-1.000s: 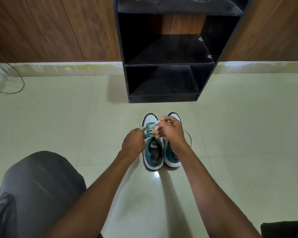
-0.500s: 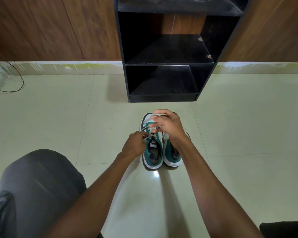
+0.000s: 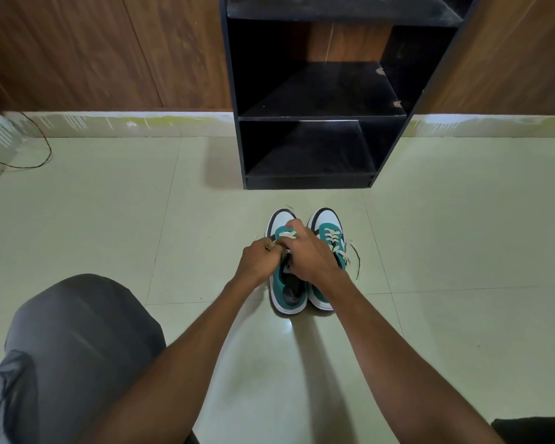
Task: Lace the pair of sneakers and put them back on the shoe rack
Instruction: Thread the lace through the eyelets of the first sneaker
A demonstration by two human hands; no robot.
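Two teal, white and black sneakers stand side by side on the floor, toes toward the rack. My left hand (image 3: 259, 260) and my right hand (image 3: 308, 251) meet over the middle of the left sneaker (image 3: 285, 294), pinching its cream lace (image 3: 284, 234). The right sneaker (image 3: 331, 233) shows crossed cream laces, with loose ends trailing off its right side. My right hand hides most of the left sneaker's tongue. The black shoe rack (image 3: 318, 116) stands open just beyond the toes.
The rack's shelves hold nothing visible. Wood-panelled wall stands behind it. My bent left knee in grey fabric (image 3: 74, 347) fills the lower left. A thin dark cable (image 3: 36, 155) lies on the pale tiled floor at far left. A dark object (image 3: 535, 431) sits at the bottom right corner.
My right hand has come down and back from over the toes toward the left sneaker's middle, uncovering the right sneaker's laces. My left hand has closed in against it.
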